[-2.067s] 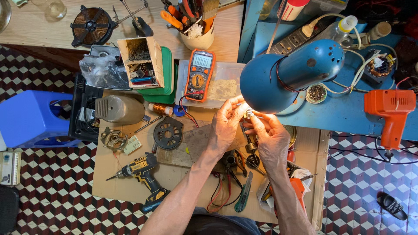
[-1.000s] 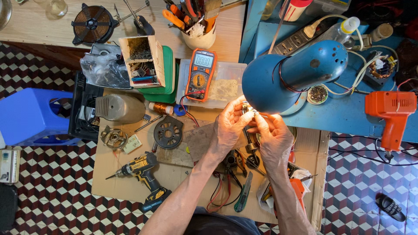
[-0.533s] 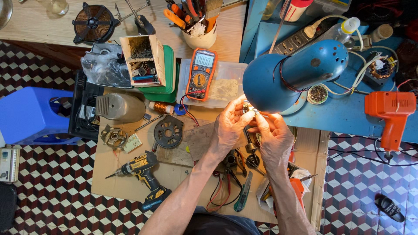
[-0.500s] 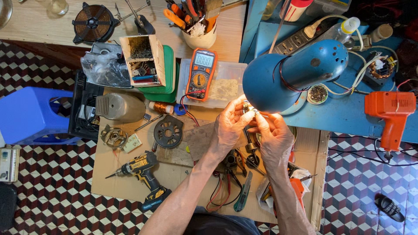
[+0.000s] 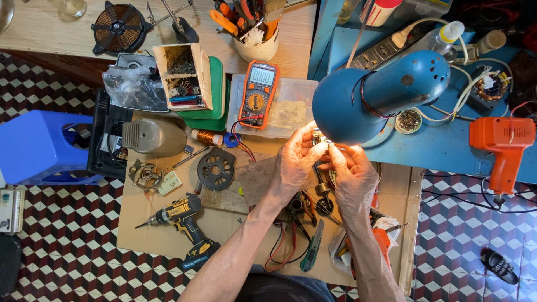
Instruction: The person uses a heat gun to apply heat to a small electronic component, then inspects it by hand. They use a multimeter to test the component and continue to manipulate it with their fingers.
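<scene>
Your left hand and right hand pinch together one small metal part close under the blue metal lamp shade (probably hot); if it slips, it may vanish among the clutter.

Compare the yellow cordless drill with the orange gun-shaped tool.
The yellow cordless drill lies on the cardboard mat left of the left hand; the orange tool rests on the blue bench to the right of the right hand. The drill is yellow and black, the other plain orange. Both are pistol-shaped and untouched.
</scene>
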